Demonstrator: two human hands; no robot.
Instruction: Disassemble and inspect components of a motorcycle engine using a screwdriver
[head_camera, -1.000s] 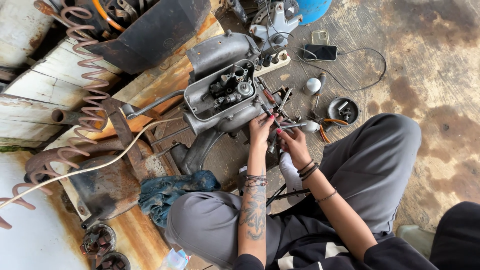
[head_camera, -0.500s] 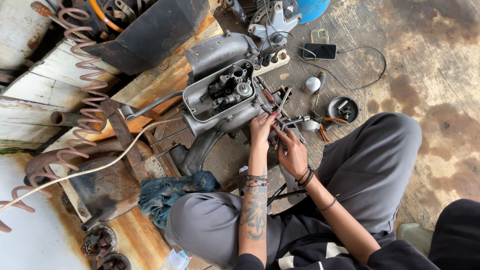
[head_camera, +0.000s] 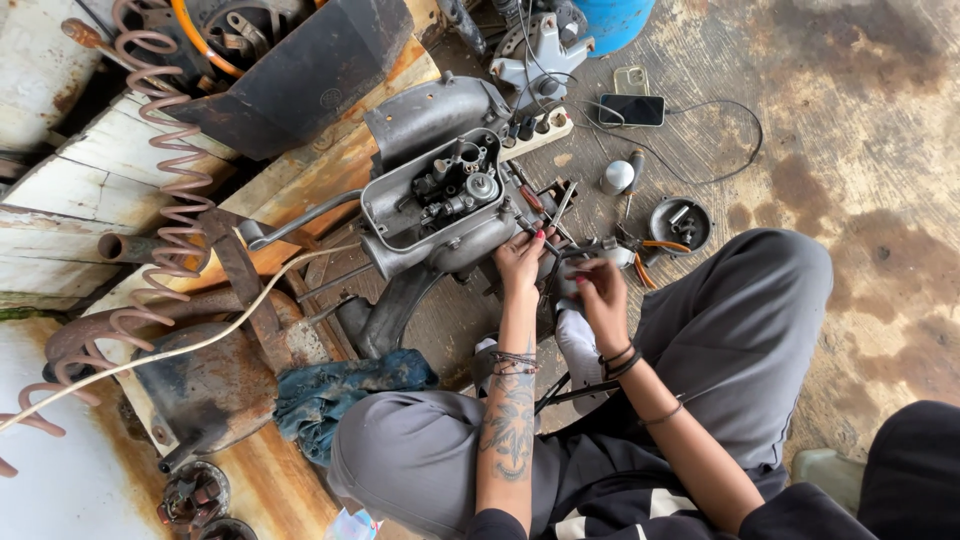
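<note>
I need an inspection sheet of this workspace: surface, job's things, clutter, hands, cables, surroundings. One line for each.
Surface: stained concrete floor, worn wooden boards at left.
Job's things: grey engine casing, cover off, inner parts showing; small metal part by the hands.
Clutter: orange-handled pliers, round dish of small parts, screwdriver, blue rag, phone.
Hands: left hand rests against the casing; right hand pinches the small part.
Cables: thin black cable from the phone; white cord; rusty coiled hose.
Surroundings: blue barrel, rusty metal parts.
</note>
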